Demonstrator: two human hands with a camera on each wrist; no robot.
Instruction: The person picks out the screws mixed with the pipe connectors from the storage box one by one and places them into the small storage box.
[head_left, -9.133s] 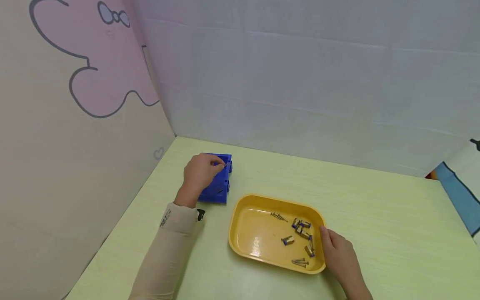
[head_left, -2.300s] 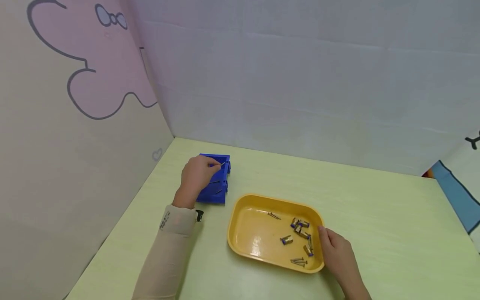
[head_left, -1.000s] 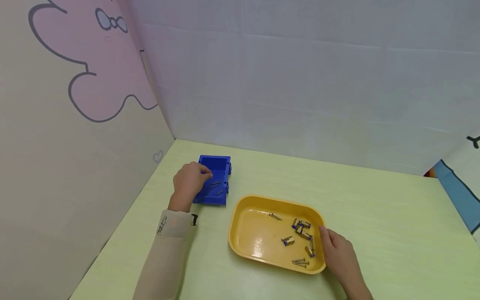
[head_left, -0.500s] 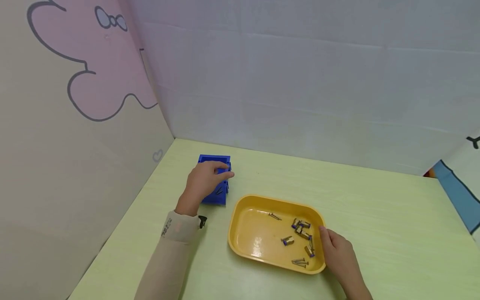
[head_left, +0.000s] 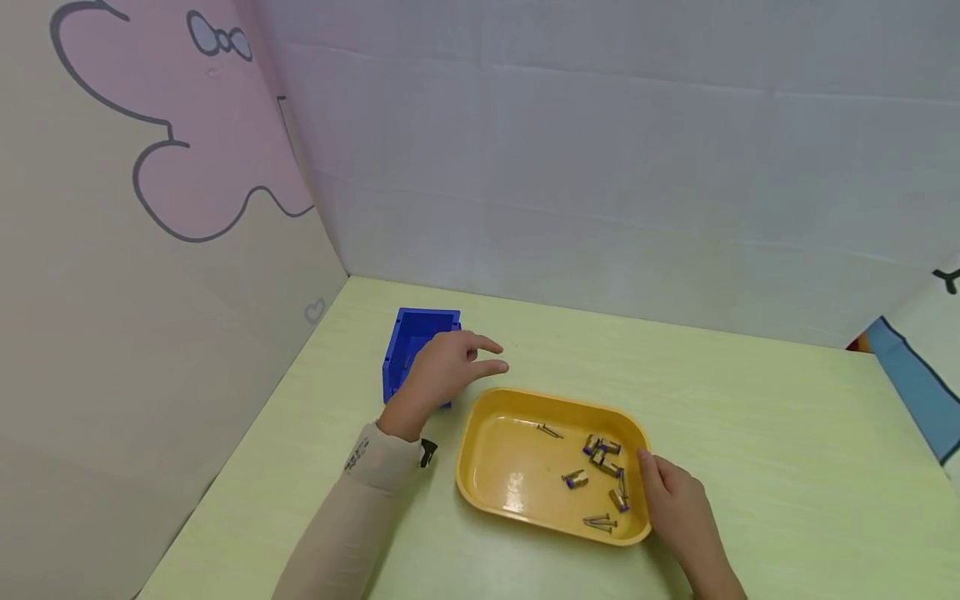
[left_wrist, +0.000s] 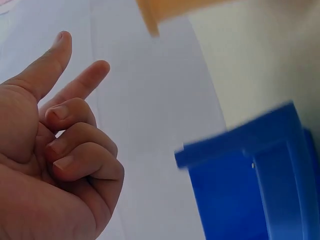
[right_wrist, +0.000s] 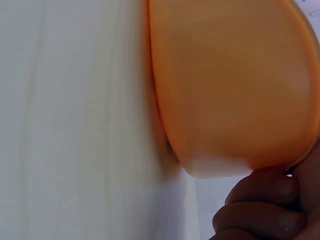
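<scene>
In the head view my left hand hovers over the right side of a blue bin, its thumb and forefinger spread apart and nothing between them. The left wrist view shows that hand's other fingers curled into the palm, with the blue bin beside it. A yellow tray holds several brass fittings with blue ends and several screws. My right hand grips the tray's right rim, its fingers bent under the edge. Most of the bin's inside is hidden behind my left hand.
The pale green table carries both containers. A light cloth wall rises along the back. Another wall with a pink drawing stands at the left, near the bin.
About two seconds ago my left hand pinched a screw over the bin; now it has let go and moved right, toward the tray. My right hand and the tray stay put.
</scene>
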